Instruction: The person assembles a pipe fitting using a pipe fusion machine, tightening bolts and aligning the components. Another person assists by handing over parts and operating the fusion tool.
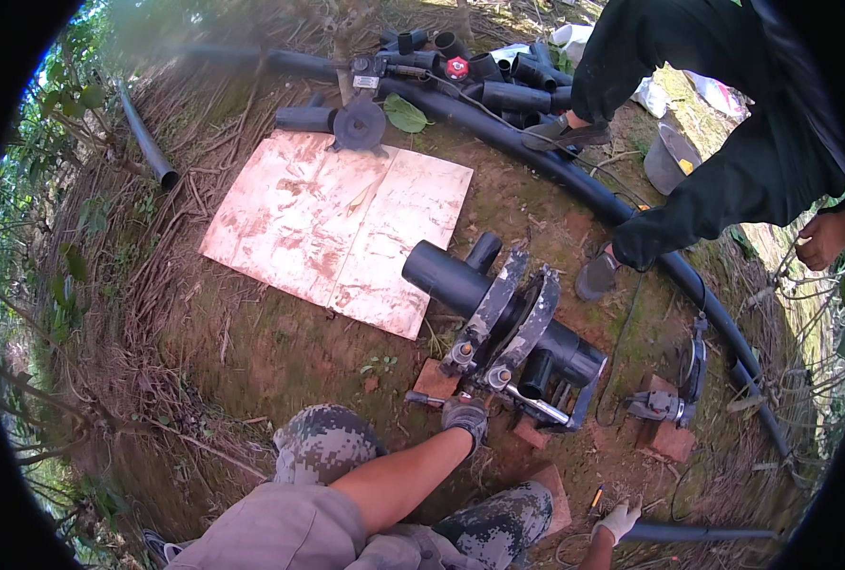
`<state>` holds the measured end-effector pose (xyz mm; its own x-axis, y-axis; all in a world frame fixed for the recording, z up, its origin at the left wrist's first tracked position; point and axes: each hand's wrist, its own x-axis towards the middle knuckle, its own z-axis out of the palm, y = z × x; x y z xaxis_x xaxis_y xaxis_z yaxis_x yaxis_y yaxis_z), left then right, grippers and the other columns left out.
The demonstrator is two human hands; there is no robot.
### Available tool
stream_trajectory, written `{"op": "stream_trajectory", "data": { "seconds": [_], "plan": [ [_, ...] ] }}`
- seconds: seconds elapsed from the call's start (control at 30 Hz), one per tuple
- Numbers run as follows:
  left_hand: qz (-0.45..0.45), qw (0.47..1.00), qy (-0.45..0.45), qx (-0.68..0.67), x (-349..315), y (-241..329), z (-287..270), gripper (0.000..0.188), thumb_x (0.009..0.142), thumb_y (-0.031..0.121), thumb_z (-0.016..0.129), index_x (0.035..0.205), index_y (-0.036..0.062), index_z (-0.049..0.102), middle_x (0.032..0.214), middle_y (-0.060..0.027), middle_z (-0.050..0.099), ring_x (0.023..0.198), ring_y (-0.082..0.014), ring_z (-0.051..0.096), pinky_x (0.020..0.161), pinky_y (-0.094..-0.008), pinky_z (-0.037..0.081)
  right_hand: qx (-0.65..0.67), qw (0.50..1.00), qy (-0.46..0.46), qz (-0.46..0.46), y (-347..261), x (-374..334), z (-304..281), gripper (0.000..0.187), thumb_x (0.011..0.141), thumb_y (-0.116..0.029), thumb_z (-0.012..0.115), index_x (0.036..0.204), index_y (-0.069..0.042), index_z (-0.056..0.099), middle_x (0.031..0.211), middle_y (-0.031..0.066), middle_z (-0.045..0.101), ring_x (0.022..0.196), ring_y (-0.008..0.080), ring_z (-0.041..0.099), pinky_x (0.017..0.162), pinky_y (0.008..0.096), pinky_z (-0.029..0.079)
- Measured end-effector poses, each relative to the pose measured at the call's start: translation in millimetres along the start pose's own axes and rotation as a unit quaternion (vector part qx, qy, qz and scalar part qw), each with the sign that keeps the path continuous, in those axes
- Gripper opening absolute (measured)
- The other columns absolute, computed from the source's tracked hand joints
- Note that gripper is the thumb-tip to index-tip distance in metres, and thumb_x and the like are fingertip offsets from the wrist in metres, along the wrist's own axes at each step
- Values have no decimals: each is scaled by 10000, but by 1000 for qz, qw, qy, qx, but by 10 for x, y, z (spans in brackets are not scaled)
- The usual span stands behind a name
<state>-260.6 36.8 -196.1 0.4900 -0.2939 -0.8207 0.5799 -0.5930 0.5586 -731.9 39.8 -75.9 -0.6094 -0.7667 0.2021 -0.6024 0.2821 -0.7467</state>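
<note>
A pipe clamping machine [498,328] with paint-worn metal clamp rings sits on the ground in front of me. It grips two black pipe tees, a far-left one [441,275] and a near-right one [574,353]. My left hand [466,419], in a grey glove, is closed at the machine's near-left corner around a short metal bar [424,398] whose end sticks out to the left. At the lower right, my right hand [619,522], in a pale glove, is low over the ground with its fingers apart. Close to it lie a yellow-orange marker [596,497] and a dark pipe [698,534].
A dirty board [337,223] lies at left, with a round dark plate tool [359,125] at its far edge. A long black pipe [527,142] crosses behind. Black fittings [517,95] are piled at the back. Another person [726,180], a bucket [670,160] and a spare clamp [693,370] are at right.
</note>
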Motion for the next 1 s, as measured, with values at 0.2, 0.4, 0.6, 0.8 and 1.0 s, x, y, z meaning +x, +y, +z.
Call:
{"op": "stream_trajectory", "data": {
  "seconds": [0.2,0.4,0.6,0.8,1.0],
  "plan": [
    [-4,999,12,36,-569,511,-318,198,903,288,647,909,116,550,764,-61,610,670,-232,579,655,-373,483,-138,876,196,418,1159,-69,-2140,424,1033,-282,538,1378,-38,567,1252,143,676,1014,307,673,874,456,549],
    [-89,994,-47,-50,-858,750,-528,190,911,298,631,943,160,505,711,-73,567,493,-277,478,471,-421,413,-164,974,99,118,1001,287,-1741,379,994,-260,566,1258,2,634,1132,130,700,977,248,642,862,384,497],
    [-75,993,-56,-66,-1011,861,-543,309,1008,370,576,891,94,502,590,-73,476,417,-181,443,374,-328,328,-27,973,-151,-169,-975,-819,319,185,961,-161,666,1087,-25,658,898,135,691,800,210,663,763,356,539],
    [-139,987,-65,-40,-965,960,-634,281,1041,361,568,911,125,490,615,-17,455,426,-149,421,388,-299,300,-178,800,-570,-48,-1446,-1738,1357,334,914,-306,683,1086,-20,687,1097,268,705,1085,420,668,926,468,520],
    [-160,982,-66,-70,-1009,1036,-711,258,1016,327,599,854,146,513,630,-14,462,432,-142,441,376,-297,321,-359,789,-438,235,-848,-2569,1702,506,885,-366,726,1252,-19,684,1345,215,654,1243,378,636,1022,444,526]
  ]
}}
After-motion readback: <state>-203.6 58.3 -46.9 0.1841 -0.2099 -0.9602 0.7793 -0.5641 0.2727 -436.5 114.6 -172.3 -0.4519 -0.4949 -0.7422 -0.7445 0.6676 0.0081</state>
